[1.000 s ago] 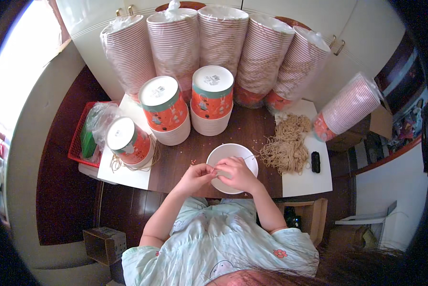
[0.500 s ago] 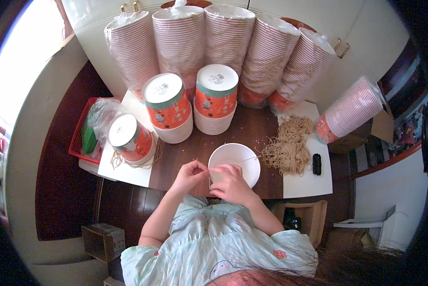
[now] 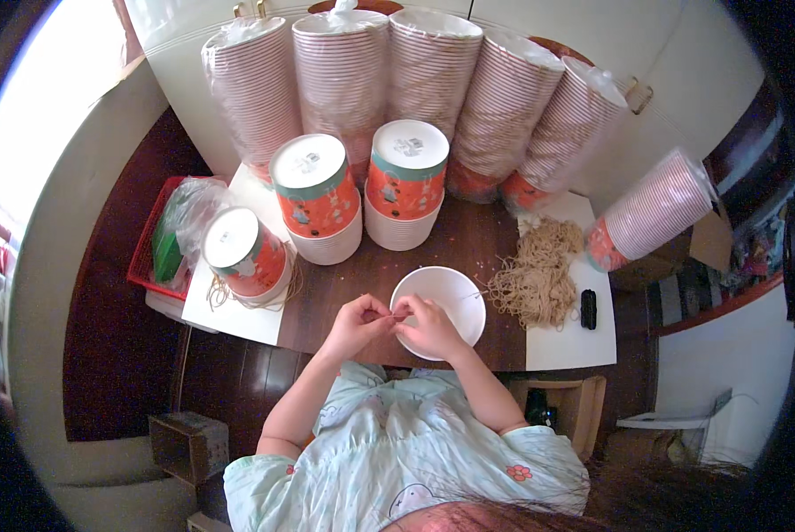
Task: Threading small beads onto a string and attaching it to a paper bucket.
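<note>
Six tall stacks (image 3: 344, 84) of tubs in clear wrap stand in view, five across the back and one leaning at the right; nearer are three short stacks (image 3: 406, 191), turned upside down, orange with a green band and white base. There is one table (image 3: 335, 288), two white sheets (image 3: 566, 346) on it, one heap of string (image 3: 544, 275) and one black item (image 3: 588, 309) to its right, and one red basket (image 3: 148, 248) at the left. Loops of tan string lie round the foot of the leftmost short stack. A single tub (image 3: 459, 310) sits mouth up near the table's front edge, between the short stacks and the heap; it is round, plain white inside, and a thin strand (image 3: 473, 294) crosses its right side. The left hand (image 3: 360, 328) and right hand (image 3: 426, 330) meet over its left side, fingers curled and fingertips close together; whether they pinch anything is too small to tell. Half a second ago the right hand was spread wider, its fingers hanging lower; now its tips are drawn in against the left's. The tub keeps its place beside the heap.
</note>
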The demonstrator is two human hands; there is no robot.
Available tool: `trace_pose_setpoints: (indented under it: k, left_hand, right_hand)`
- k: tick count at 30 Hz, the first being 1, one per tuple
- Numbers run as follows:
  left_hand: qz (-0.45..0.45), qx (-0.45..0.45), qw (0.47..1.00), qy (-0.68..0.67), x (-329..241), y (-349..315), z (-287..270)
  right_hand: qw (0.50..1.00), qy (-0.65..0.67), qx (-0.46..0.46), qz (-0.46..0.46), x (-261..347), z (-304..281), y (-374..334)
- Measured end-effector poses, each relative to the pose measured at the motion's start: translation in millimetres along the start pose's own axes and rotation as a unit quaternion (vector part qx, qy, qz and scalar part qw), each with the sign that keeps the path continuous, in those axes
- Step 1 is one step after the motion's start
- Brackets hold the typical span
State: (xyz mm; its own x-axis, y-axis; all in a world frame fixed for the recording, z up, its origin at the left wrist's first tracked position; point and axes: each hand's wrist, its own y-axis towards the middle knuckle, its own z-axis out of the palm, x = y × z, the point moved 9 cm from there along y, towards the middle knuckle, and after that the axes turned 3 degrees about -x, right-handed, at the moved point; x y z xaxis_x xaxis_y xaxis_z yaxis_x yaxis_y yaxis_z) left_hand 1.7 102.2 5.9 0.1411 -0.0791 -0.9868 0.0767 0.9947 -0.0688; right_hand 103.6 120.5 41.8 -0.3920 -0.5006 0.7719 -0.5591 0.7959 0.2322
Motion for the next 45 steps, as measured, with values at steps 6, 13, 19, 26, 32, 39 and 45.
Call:
trace_pose_setpoints:
  k: [6,13,19,26,32,39,45]
  left_hand:
    - [0.049,-0.021,0.999,-0.009,1,-6,-4]
    - [0.081,-0.105,0.99,-0.036,7,-20,-15]
    - [0.135,-0.151,0.914,0.352,-4,-35,-5]
    - [0.181,-0.194,0.876,0.403,-18,-33,-6]
    - [0.151,-0.187,0.941,0.237,-8,-26,-10]
    - [0.085,-0.143,0.976,0.143,13,-18,-7]
    - [0.026,-0.118,0.99,0.075,12,-16,-4]
  right_hand:
    - [0.994,0.063,-0.034,0.078,-13,-1,-1]
    - [0.99,0.1,-0.022,0.092,-21,-1,0]
    - [0.991,0.102,-0.031,0.083,-26,-1,0]
    - [0.99,0.114,-0.027,0.078,-21,-2,-2]
    - [0.994,0.085,-0.017,0.065,-14,-1,-2]
    - [0.994,0.085,-0.031,0.06,-16,-4,-2]
    - [0.992,0.098,-0.035,0.067,-18,-9,-2]
